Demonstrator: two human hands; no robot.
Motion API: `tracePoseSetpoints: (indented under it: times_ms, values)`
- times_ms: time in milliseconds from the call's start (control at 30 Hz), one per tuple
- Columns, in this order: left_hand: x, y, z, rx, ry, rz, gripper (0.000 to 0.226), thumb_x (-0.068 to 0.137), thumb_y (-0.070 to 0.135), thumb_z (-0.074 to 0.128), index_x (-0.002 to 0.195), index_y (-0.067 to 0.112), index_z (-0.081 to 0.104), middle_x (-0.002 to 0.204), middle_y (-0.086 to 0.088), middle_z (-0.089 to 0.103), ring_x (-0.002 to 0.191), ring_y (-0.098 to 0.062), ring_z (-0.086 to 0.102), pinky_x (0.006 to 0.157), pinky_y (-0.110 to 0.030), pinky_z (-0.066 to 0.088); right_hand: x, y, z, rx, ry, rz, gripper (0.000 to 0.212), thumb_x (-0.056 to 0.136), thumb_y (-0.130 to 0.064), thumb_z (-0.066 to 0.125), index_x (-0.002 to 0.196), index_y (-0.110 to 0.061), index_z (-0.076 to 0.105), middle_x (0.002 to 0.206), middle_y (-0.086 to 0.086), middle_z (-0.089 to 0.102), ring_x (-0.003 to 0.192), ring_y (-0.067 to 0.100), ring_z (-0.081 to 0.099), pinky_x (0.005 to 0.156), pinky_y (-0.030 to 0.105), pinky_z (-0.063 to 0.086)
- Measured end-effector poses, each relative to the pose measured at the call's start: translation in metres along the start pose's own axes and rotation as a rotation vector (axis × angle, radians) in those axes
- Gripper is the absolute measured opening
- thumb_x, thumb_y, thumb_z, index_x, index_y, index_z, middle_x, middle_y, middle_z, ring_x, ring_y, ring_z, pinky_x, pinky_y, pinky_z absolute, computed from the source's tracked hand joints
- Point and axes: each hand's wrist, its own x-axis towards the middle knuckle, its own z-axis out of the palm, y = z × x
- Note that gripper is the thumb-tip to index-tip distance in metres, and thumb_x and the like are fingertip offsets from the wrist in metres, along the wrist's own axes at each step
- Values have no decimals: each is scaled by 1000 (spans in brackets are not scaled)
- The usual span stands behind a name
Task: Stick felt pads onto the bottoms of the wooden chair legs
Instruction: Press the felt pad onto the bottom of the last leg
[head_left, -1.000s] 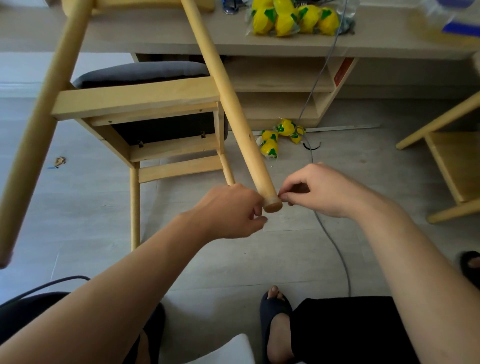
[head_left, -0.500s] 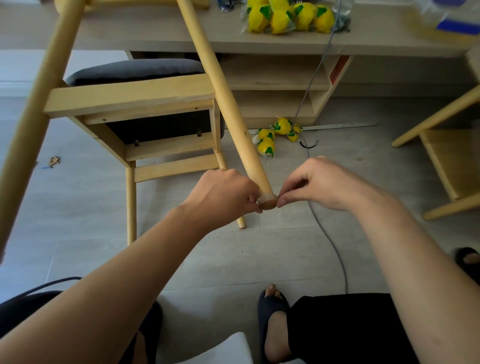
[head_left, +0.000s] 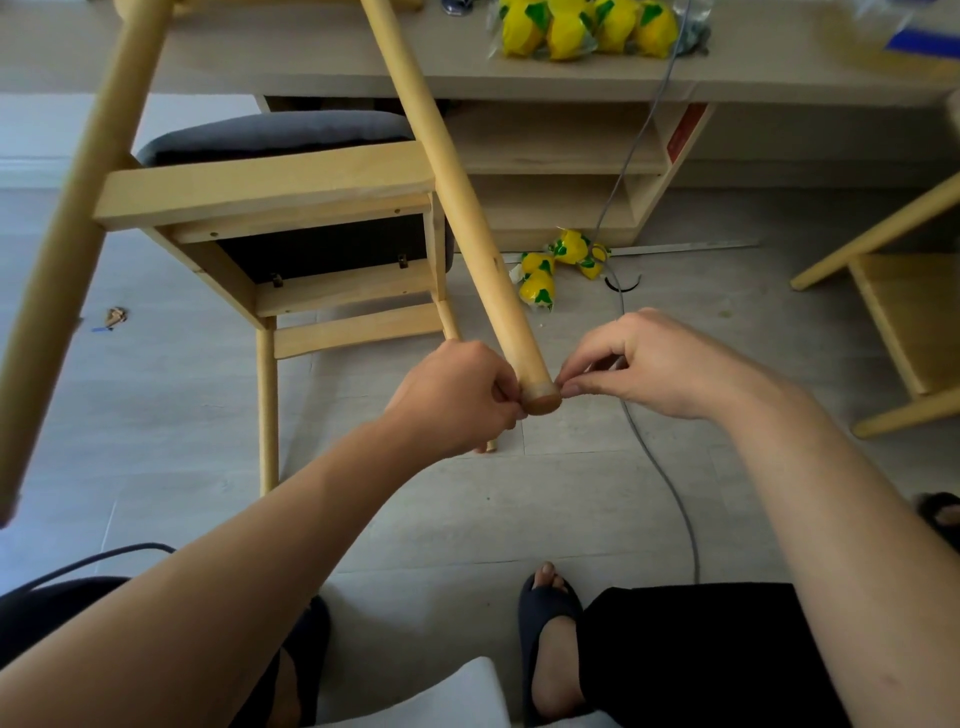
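Tilted wooden chair (head_left: 270, 176), grey seat cushion (head_left: 270, 130) turned away, legs towards the viewer. Left hand (head_left: 457, 395): fingers curled round the lower end of the raised chair leg (head_left: 457, 197), gripping it. Felt pad (head_left: 543, 401): brown, seated on the bottom face of that leg, between the two hands. Right hand (head_left: 654, 364): thumb and forefinger pinching the pad's right edge. Grey cable (head_left: 670, 488) runs along the floor (head_left: 156, 415) beneath; yellow packets (head_left: 540, 283) lie beyond. Further wooden furniture (head_left: 909, 322) at far right.
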Motion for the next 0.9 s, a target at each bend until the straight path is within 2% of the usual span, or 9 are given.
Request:
tracePoseSetpoints:
  times_ms: [100,267,333,467,533,633,700,833,900]
  values:
    - [-3,0,8,-15,29,-58,5,93,25,71,91,24,76,78,6,75,53,-6,70,63,-36,64,0,-7,5,-61,83,-44,6,93,-36,72,94,-37,78,88,-20,71,84,-3,63,79,37,58]
    - [-8,0,20,-160,68,-127,9,95,18,66,92,21,74,78,6,76,54,-2,71,59,-31,63,-12,-6,3,-64,102,15,4,90,-34,76,87,-37,77,79,-22,69,78,-5,63,72,29,55]
    - [-10,0,26,-260,98,-171,12,94,15,65,88,20,74,75,7,77,56,-3,71,57,-30,62,-17,-9,5,-58,118,16,3,90,-33,76,90,-36,78,81,-20,69,81,-2,63,74,32,55]
    - [-15,3,35,-351,183,-173,10,89,14,65,82,20,69,72,5,76,53,-4,70,42,-15,45,-16,-19,15,-130,160,-16,8,94,-28,72,99,-31,79,88,-14,71,87,7,63,80,41,58]
    - [-17,3,35,-317,209,-148,8,89,16,65,83,22,66,73,4,75,51,-4,69,44,-16,46,-18,-21,17,-167,177,-10,10,95,-29,71,100,-31,79,90,-10,72,88,11,63,80,42,57]
    - [-16,1,35,-240,222,-125,7,88,21,66,83,25,64,78,6,73,59,-10,71,57,-31,58,-20,-22,20,-204,211,23,11,95,-33,70,101,-32,79,90,-8,73,88,14,64,79,41,57]
    - [-15,-1,34,-164,246,-98,6,88,25,66,83,26,63,81,7,71,67,-14,71,64,-37,59,-21,-24,21,-208,220,48,12,95,-34,70,102,-32,80,87,-9,73,85,13,66,78,39,58]
    - [-13,-3,36,-28,336,-49,8,89,31,64,83,29,59,82,9,69,69,-16,62,56,-29,45,-21,-26,22,-192,201,81,12,97,-33,68,103,-30,78,84,-11,73,81,8,68,78,37,59]
    - [-13,-2,39,0,372,-45,7,90,33,63,85,30,59,82,10,68,70,-16,61,57,-29,48,-21,-26,24,-230,217,77,14,98,-35,66,104,-31,78,87,-10,72,83,11,66,77,37,57]
